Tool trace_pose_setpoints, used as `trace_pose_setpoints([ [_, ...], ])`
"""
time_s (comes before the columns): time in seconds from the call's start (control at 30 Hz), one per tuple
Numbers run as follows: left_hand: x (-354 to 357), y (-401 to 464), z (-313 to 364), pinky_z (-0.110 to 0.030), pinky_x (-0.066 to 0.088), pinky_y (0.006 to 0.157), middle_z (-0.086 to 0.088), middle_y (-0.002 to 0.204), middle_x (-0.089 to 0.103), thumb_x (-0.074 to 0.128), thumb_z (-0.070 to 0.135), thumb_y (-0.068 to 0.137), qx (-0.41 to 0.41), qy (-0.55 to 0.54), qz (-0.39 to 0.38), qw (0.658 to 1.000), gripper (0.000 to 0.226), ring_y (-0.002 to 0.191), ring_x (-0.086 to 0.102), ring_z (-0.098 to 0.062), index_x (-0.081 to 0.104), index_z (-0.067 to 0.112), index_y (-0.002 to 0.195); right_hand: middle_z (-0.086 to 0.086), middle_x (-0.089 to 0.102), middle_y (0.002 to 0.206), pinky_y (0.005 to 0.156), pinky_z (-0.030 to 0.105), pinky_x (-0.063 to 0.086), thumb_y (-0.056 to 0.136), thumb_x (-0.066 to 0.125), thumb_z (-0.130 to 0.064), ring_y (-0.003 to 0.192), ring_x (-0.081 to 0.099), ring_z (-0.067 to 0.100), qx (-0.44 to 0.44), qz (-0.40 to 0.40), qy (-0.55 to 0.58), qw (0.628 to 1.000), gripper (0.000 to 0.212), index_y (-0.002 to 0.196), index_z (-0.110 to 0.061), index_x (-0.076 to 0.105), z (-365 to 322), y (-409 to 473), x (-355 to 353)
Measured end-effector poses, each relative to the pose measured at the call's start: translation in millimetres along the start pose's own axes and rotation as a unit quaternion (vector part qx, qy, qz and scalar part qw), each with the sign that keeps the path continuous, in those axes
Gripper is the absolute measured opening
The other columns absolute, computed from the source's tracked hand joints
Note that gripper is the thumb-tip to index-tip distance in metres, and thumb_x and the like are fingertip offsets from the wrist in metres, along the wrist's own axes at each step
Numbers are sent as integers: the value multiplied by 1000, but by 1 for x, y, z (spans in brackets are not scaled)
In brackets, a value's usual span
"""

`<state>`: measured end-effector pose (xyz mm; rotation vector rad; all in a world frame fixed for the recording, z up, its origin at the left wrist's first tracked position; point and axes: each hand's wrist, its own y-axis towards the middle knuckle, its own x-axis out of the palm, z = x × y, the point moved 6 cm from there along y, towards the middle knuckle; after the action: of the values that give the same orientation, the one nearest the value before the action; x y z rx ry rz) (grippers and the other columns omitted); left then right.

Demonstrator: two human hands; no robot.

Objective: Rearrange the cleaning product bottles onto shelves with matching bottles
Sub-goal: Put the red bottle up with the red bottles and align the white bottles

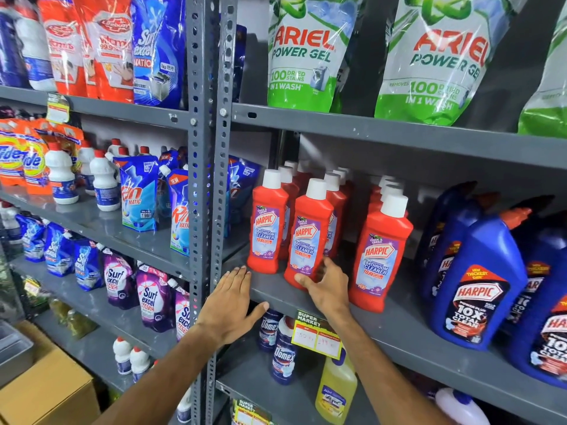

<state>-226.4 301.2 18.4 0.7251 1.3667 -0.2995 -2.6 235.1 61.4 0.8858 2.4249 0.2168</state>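
Right hand (328,289) grips an upright red Harpic bottle (308,234), cap up.

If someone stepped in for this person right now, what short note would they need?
Right hand: wrapped round the base of a red Harpic bottle at the shelf's front edge, beside matching red ones.
Left hand: flat and empty on the shelf edge.
Done: the red Harpic bottles stand together; blue Harpic bottles sit to their right.
Left: settle the held bottle into line, then check the Domex bottles and yellow bottle below.

Three front red Harpic bottles (308,233), two hands (228,305).
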Motion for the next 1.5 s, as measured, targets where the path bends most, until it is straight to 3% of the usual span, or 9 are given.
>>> trace_pose_setpoints([
  [0.37, 0, 0, 0, -41, 2, 131, -16, 173, 9, 14, 75, 98, 10, 6, -4, 1000, 97, 161, 3, -25, 6, 3, 163, 5, 72, 137, 99, 35, 56, 75, 96, -37, 120, 72, 20, 7, -6, -9, 1000, 82, 142, -14, 56, 3, -2, -2],
  [0.5, 2, -10, 3, -39, -6, 129, -19, 172, -7, 15, 71, 102, 9, 2, 21, 1000, 95, 160, -7, -29, -5, 0, 161, 3, 61, 149, 113, 42, 51, 76, 95, -35, 135, 60, 21, -32, 36, -17, 999, 96, 154, -17, 43, -7, -25, -13],
  [0.67, 35, -64, 14, -47, 12, 130, -21, 172, 2, 39, 52, 104, 22, -84, 104, 991, 85, 161, 1, -32, 8, -3, 161, -4, 62, 122, 101, 29, 48, 95, 74, -23, 116, 60, 19, -262, 165, -65, 949, 30, 123, -20, 62, -22, -97, -18],
  [0.8, 102, -106, 13, -49, 13, 130, -22, 171, -5, 31, 55, 106, 19, -78, 3, 997, 85, 160, -3, -33, 1, -2, 161, -4, 65, 103, 89, 27, 50, 99, 65, -12, 98, 63, 18, -335, 96, -69, 935, 7, 101, -18, 67, 17, -142, 13],
  [0.93, 155, -133, 7, -54, 20, 128, -28, 169, 10, 28, 52, 103, 12, -81, -67, 994, 82, 158, 9, -41, 17, -8, 159, 0, 68, 104, 89, 32, 53, 94, 68, -3, 98, 67, 21, -260, 38, -81, 961, 11, 100, -12, 71, 86, -165, 45],
  [1.1, 217, -134, -2, -58, 23, 126, -32, 164, 24, 28, 47, 103, 33, -59, -104, 992, 78, 154, 21, -47, 27, -11, 155, 11, 64, 132, 108, 37, 47, 97, 69, -10, 122, 62, 31, -96, -24, -92, 991, 40, 136, -9, 59, 168, -158, 89],
  [1.2, 252, -123, -6, -55, 17, 128, -29, 168, 15, 32, 48, 106, 32, -66, -118, 990, 78, 157, 13, -44, 19, -9, 158, 17, 55, 147, 115, 43, 43, 96, 72, -15, 135, 53, 33, -19, -33, -78, 996, 63, 152, -3, 45, 207, -143, 115],
  [1.33, 294, -109, -10, -46, 1, 131, -24, 171, -3, 39, 51, 107, 28, -62, -135, 989, 85, 160, -2, -37, 3, -4, 161, 25, 54, 149, 116, 52, 43, 91, 78, -12, 136, 56, 41, 38, -11, -40, 998, 79, 155, 5, 37, 245, -119, 144],
  [1.5, 328, -99, -17, -42, -6, 129, -24, 170, -10, 31, 53, 108, 13, -53, -175, 983, 85, 160, -6, -36, -4, -3, 161, 18, 69, 135, 104, 41, 51, 87, 84, -21, 122, 67, 33, 54, -10, -25, 998, 67, 142, -2, 52, 283, -100, 162],
])
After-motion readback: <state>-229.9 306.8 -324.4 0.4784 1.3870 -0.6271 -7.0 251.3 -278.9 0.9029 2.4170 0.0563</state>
